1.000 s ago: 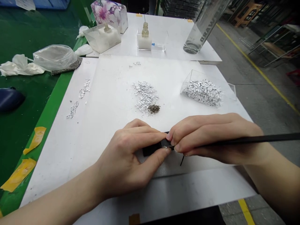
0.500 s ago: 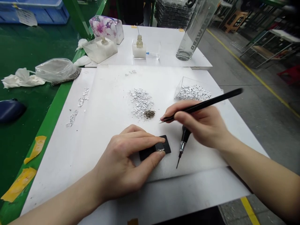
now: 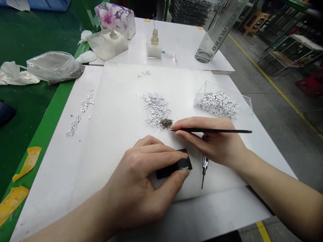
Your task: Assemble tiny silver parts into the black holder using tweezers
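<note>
My left hand [image 3: 143, 181] pinches a small black block [image 3: 174, 168] flat on the white sheet, thumb and forefinger closed on it; a tiny silver piece sits at the block's front edge. My right hand [image 3: 214, 144] holds black tweezers [image 3: 212, 130] level, their tip at a small dark pile of tiny parts [image 3: 166, 123]. The same hand also keeps a small screwdriver [image 3: 204, 168] under its fingers, point toward me. A heap of small silver pieces [image 3: 155, 107] lies just behind the dark pile.
A clear box of silver pieces [image 3: 218, 101] stands at right. Farther back are two clear holders with small bottles [image 3: 154, 45], a floral tissue box [image 3: 114, 16] and a tall clear bottle [image 3: 214, 33]. Silver scraps [image 3: 84, 106] and a plastic bag [image 3: 51, 65] lie left; the table edge is near.
My right hand left the black block, rose with the tweezers, then brought their tip down to the dark pile. My left hand stayed on the block.
</note>
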The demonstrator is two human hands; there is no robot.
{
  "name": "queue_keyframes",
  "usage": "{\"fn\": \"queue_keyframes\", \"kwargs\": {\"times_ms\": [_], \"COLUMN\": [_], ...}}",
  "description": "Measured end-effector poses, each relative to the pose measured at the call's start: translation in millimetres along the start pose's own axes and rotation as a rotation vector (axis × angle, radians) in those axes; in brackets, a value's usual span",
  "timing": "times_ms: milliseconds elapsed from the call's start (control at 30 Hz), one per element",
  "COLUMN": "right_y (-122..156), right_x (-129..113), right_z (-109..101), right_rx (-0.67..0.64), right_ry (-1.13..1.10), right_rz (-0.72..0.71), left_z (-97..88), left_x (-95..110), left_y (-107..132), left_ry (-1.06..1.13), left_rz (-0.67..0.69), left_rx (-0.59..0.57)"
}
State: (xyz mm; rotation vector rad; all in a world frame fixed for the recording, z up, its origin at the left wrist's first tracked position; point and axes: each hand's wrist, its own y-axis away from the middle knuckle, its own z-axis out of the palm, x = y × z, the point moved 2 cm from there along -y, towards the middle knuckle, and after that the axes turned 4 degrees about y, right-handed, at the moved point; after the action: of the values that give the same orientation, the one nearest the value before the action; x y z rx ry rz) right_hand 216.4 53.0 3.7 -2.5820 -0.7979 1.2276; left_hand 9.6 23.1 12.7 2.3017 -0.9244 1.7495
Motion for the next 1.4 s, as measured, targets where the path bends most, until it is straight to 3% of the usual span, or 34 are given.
{"fn": "queue_keyframes", "kwargs": {"times_ms": [467,600,700,900,1033,1400], "right_y": [1.1,2.9,6.8,13.2,9.7,5.9], "right_x": [-2.9,-0.6,-0.2,-8.2,-8.9,-3.8], "right_z": [2.4,-3.4,-10.2,-17.9,-18.0,-20.7], "right_rx": [-0.014,0.032,0.032,-0.171,-0.279,-0.353], "right_ry": [0.075,-0.032,-0.228,-0.598,-0.593,-0.585], "right_rz": [-0.028,0.053,0.038,-0.126,-0.194,-0.261], "left_z": [1.0,0.9,0.5,0.6,0.7,2.4], "left_x": [-0.9,-0.9,-0.2,0.1,-2.0,-5.6], "left_y": [1.6,1.3,2.7,5.4,5.5,8.3], "left_ry": [0.009,0.002,0.003,0.019,0.027,0.016], "left_rz": [0.002,0.008,0.019,0.035,0.034,0.007], "left_rx": [-0.003,-0.002,0.027,0.038,0.022,0.029]}}
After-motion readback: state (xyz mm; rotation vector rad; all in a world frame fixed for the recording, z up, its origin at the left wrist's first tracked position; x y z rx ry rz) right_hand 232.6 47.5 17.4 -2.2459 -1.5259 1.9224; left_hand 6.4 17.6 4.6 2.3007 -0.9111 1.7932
